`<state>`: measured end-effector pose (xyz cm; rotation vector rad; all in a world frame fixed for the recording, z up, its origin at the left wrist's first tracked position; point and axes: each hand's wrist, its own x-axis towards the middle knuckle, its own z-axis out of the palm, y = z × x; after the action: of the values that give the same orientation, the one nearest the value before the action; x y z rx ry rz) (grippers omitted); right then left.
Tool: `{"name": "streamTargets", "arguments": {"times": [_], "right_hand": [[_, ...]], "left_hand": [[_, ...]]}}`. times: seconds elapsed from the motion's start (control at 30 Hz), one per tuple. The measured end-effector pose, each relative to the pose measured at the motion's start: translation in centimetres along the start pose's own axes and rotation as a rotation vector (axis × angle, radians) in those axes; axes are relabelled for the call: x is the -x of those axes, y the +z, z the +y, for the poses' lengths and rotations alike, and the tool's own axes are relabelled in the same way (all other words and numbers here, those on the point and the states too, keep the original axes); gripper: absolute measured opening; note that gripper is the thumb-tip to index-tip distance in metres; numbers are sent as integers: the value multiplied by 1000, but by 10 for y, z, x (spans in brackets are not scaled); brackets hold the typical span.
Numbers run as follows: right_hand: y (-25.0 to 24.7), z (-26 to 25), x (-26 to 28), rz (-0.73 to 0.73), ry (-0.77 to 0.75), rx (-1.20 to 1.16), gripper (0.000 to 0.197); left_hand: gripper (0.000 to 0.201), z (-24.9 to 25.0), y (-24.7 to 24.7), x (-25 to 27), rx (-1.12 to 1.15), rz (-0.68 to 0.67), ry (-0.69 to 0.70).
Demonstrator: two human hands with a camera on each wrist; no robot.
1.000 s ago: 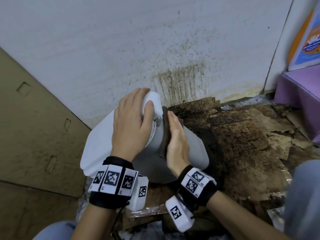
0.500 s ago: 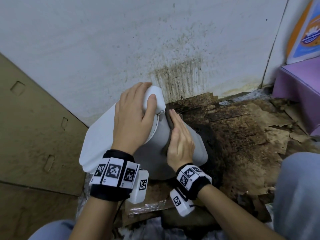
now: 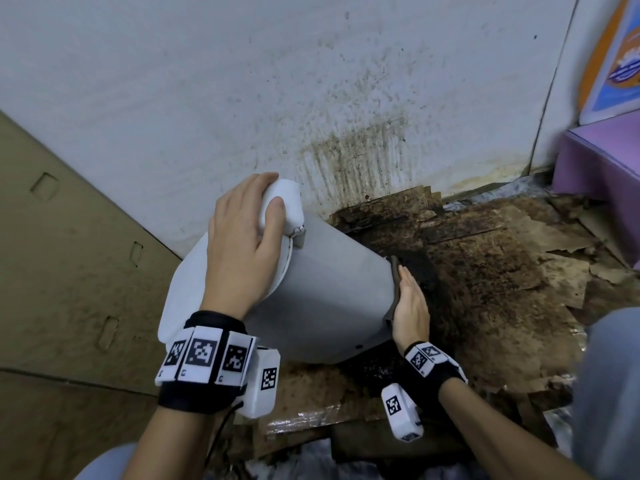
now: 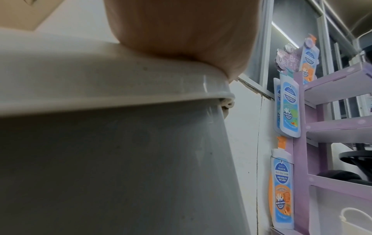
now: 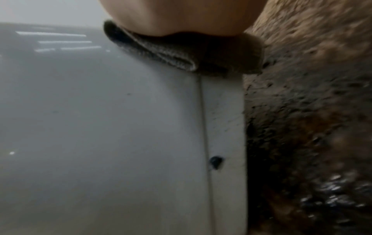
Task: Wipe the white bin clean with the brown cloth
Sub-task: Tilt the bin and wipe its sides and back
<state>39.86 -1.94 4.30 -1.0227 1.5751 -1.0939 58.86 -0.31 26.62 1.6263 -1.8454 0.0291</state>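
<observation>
The white bin [image 3: 332,289] lies tilted on its side, its lid end raised toward the wall. My left hand [image 3: 242,237] grips the lid's raised end, fingers curled over it and thumb on top. The heel of my left hand rests on the lid rim [image 4: 100,82] in the left wrist view. My right hand [image 3: 408,303] lies flat with straight fingers and presses the folded brown cloth [image 3: 394,268] against the bin's side near its base. The right wrist view shows the cloth [image 5: 181,54] under my palm, against the bin wall [image 5: 100,127].
A stained white wall [image 3: 311,98] stands just behind the bin. Brown cardboard [image 3: 69,271] leans at the left. The floor [image 3: 502,271] to the right is dark, rotten and flaking. A purple shelf unit [image 3: 602,161] stands at the far right, and my knee [image 3: 609,393] is at the lower right.
My right hand has slid the cloth along the bin's side from near the lid hinge down to the base end. The left hand has kept its grip on the lid end.
</observation>
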Motion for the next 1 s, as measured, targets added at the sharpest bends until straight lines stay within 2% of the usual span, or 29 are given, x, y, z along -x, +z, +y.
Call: {"name": "streamTargets", "arguments": {"times": [0.13, 0.23, 0.3, 0.37, 0.43, 0.53, 0.63, 0.77, 0.93, 1.0], "right_hand": [[15, -30, 17, 51, -63, 16, 66], [28, -69, 39, 0, -220, 126, 74], [39, -100, 54, -52, -336, 179, 71], [47, -129, 67, -100, -435, 115, 68], [53, -146, 71, -159, -464, 24, 66], [50, -144, 65, -205, -524, 8, 65], [42, -126, 51, -231, -596, 25, 52], [24, -101, 20, -320, -476, 88, 50], [-5, -55, -15, -343, -145, 156, 48], [-10, -46, -21, -335, -68, 177, 49]], "left_hand": [[47, -3, -2, 1, -4, 6, -1], [47, -1, 0, 1, -3, 5, 6], [48, 1, 2, 1, -5, 4, 14], [48, 3, 3, 2, -9, 3, 25], [48, 4, 3, 2, -8, 2, 26], [49, 4, 3, 2, -5, -2, 20], [49, 4, 3, 1, -4, -9, 18], [48, 2, 2, 1, 5, -11, 14], [45, -3, -3, 4, 21, -1, 14], [45, -2, -3, 5, 17, -3, 20]]}}
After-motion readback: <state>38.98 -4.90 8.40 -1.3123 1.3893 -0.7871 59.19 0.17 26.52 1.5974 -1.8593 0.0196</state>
